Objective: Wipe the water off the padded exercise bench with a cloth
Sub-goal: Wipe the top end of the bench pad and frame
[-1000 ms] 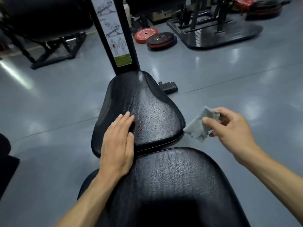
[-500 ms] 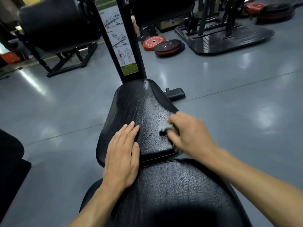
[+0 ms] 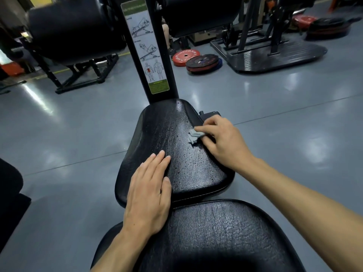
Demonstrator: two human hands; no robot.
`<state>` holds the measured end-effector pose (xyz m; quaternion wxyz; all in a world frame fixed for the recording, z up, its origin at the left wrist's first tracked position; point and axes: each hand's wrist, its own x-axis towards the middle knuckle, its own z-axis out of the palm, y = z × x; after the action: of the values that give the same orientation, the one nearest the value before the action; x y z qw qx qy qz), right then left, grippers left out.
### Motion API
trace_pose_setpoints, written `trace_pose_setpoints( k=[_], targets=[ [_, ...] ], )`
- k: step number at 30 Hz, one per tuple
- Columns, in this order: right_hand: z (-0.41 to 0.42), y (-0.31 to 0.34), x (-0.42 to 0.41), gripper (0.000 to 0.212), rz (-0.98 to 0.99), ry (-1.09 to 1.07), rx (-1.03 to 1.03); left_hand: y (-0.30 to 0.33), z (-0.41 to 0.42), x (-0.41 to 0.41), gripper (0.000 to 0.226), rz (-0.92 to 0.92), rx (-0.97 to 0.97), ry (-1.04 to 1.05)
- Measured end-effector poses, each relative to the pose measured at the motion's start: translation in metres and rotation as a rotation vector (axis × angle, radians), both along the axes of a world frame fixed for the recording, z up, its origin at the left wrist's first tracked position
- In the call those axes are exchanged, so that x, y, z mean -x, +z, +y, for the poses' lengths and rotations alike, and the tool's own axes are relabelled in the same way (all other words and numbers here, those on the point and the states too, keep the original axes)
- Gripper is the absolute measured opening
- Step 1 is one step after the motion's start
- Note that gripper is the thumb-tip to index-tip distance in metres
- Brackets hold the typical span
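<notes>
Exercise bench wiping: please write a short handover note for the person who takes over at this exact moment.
Right hand: holds the grey cloth bunched under its fingers, pressed on the far right part of the seat pad.
Left hand: lies flat, fingers straight, on the near left edge of the same pad, bracing.
Done: cloth is on the pad; how much has been wiped cannot be told.
Left: water droplets dot the pad's right side between the two hands; wipe these. The nearer back pad shows no clear droplets.
</notes>
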<state>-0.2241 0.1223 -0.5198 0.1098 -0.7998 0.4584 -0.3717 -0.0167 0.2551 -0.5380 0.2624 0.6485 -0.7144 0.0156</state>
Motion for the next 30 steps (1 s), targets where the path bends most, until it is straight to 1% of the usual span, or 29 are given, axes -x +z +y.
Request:
trace_pose_setpoints(
  k=[2, 5, 8, 12, 14, 16, 18, 21, 22, 24, 27, 30],
  targets=[
    [0.009, -0.002, -0.003, 0.032, -0.004, 0.015, 0.022, 0.0, 0.0, 0.0, 0.055, -0.001, 0.001, -0.002],
    [0.045, -0.014, 0.012, 0.034, 0.022, 0.115, 0.084, -0.001, 0.0, 0.0, 0.055, 0.002, 0.007, -0.002],
    [0.058, -0.013, 0.022, 0.055, 0.123, 0.198, -0.01, -0.002, 0.0, -0.001, 0.055, -0.005, 0.019, -0.004],
    [0.006, 0.006, -0.01, 0.066, 0.263, 0.236, -0.173, -0.002, 0.0, -0.002, 0.055, -0.013, 0.026, -0.01],
    [-0.021, 0.015, -0.031, 0.083, 0.326, 0.193, -0.21, -0.001, 0.0, -0.002, 0.055, -0.016, 0.025, -0.008],
    [-0.028, 0.017, -0.038, 0.094, 0.318, 0.165, -0.233, 0.0, 0.0, -0.001, 0.055, -0.019, 0.02, -0.003],
    [-0.007, 0.013, -0.029, 0.093, 0.31, 0.182, -0.228, 0.0, 0.001, -0.001, 0.054, -0.022, 0.023, -0.001],
    [0.022, 0.004, -0.009, 0.083, 0.402, 0.18, -0.206, 0.0, 0.0, -0.001, 0.053, -0.026, 0.044, -0.003],
    [0.016, 0.005, -0.009, 0.077, 0.421, 0.172, -0.212, 0.0, -0.001, -0.002, 0.052, -0.023, 0.05, -0.005],
    [-0.013, 0.013, -0.022, 0.071, 0.397, 0.151, -0.249, 0.0, -0.001, -0.002, 0.052, -0.017, 0.044, -0.009],
    [-0.059, 0.025, -0.05, 0.071, 0.349, 0.093, -0.347, 0.002, 0.0, -0.002, 0.053, -0.015, 0.022, 0.001],
    [-0.052, 0.024, -0.054, 0.074, 0.328, 0.071, -0.334, 0.003, 0.0, -0.002, 0.053, -0.014, 0.01, 0.003]
  ],
)
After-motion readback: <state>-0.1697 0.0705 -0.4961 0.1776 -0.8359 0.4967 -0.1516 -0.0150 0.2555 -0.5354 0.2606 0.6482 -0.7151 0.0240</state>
